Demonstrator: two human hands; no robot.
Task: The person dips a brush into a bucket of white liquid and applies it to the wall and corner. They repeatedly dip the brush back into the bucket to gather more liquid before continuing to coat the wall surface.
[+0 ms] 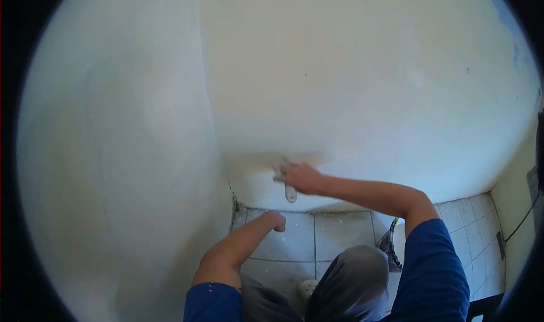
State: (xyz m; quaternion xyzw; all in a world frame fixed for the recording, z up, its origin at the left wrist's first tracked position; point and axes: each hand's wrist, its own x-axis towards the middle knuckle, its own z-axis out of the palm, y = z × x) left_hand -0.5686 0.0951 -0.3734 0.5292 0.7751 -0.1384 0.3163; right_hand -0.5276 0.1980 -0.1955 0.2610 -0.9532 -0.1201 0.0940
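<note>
My right hand is wrapped round a putty knife, its pale handle poking out below the fingers. The blade end is at the lower part of the cream-coloured wall, just right of the corner; whether it touches is hard to make out. Lower and to the left, my left hand hangs over the floor tiles, with its back towards me. Its fingers are hidden, and nothing can be seen in it.
A bucket with a dark, smeared side stands by my right arm. The left wall meets the other in a corner, with crumbling at its foot. White spots dot the tiled floor. A cable hangs at far right.
</note>
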